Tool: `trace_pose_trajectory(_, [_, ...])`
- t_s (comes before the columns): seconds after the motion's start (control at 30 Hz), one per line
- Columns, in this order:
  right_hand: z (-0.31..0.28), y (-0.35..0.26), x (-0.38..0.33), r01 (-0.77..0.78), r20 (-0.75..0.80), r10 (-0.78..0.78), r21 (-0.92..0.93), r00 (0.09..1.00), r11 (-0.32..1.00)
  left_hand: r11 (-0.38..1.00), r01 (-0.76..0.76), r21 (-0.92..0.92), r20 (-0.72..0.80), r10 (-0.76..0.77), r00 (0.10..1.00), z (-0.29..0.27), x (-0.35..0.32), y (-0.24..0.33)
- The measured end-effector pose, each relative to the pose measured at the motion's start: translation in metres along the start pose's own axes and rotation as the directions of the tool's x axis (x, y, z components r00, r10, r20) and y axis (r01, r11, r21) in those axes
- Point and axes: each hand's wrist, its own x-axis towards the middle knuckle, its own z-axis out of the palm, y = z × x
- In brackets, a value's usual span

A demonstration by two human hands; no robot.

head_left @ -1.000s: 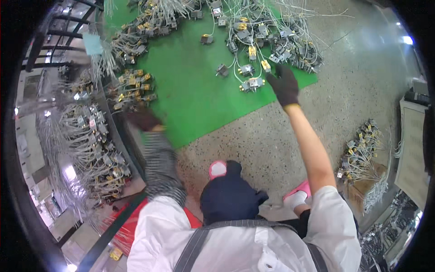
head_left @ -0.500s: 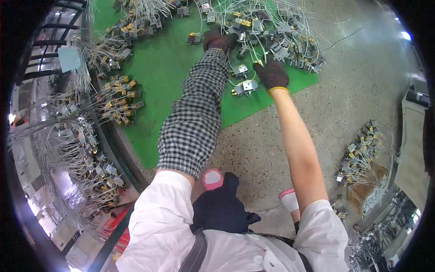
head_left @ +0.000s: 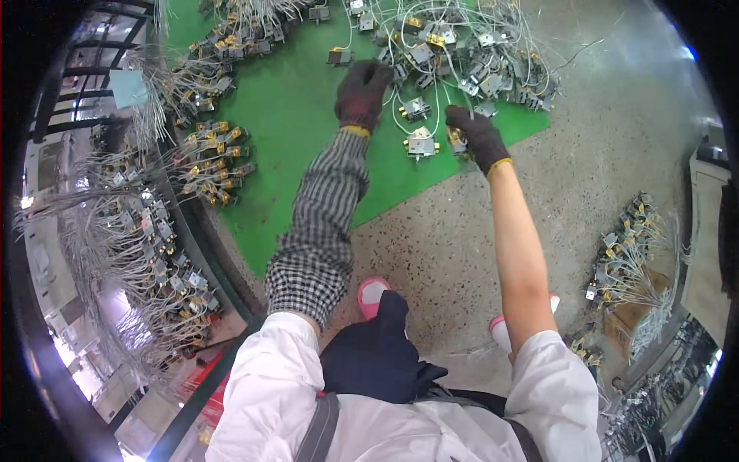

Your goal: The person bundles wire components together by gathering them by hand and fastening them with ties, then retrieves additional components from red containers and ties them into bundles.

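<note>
My left hand [head_left: 362, 96], in a dark knitted glove with a yellow cuff, is over the green mat at the near-left edge of a large heap of wired metal parts [head_left: 493, 65]. Its fingers are loosely bent and slightly apart, with nothing visible in them. My right hand [head_left: 481, 138], gloved alike, is closed on a small wired metal part [head_left: 456, 141] with brassy pieces, partly hidden by the glove. A pale wire runs up from it toward the heap. Between my hands, two wired silver boxes [head_left: 420, 143] lie on the mat.
The green mat [head_left: 296, 154] covers the speckled floor [head_left: 439, 239]. More wired parts form a bunch [head_left: 215, 163] at the left and hang along a dark rack [head_left: 223, 289]. Another bundle [head_left: 627, 254] stands at the right by a cardboard box [head_left: 627, 327]. My pink-and-white shoes are below.
My left hand has drawn back from the heap toward me. My right hand has moved slightly right and nearer, and the wired part at its fingers now hangs lower, by the mat's edge.
</note>
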Motion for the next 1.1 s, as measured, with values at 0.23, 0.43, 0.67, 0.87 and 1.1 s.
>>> trace_pose_trajectory(0.23, [0.030,-0.057,-0.007,-0.083,0.149,0.093,-0.073,0.984,0.994,0.924,0.373,0.087,0.223,-0.383,0.896,0.021,0.073,-0.023])
trace_pose_trajectory(0.43, [-0.014,-0.046,-0.113,-0.426,0.426,0.190,0.572,0.885,0.701,0.674,-0.488,0.554,0.684,-0.035,0.729,-0.022,-0.001,0.008])
trace_pose_trajectory(0.67, [0.011,-0.014,-0.170,-0.567,0.482,0.315,0.579,0.818,0.586,0.932,0.350,0.091,0.715,-0.306,0.629,-0.055,-0.106,0.020])
trace_pose_trajectory(0.87, [-0.013,-0.016,-0.204,-0.647,0.546,0.355,0.696,0.759,0.311,0.804,0.384,0.455,0.660,-0.593,0.460,-0.120,-0.127,-0.025])
trace_pose_trajectory(1.1, [0.005,0.000,-0.213,-0.585,0.519,0.311,0.526,0.796,0.618,0.842,0.530,0.099,0.851,-0.347,0.394,-0.087,-0.219,-0.038])
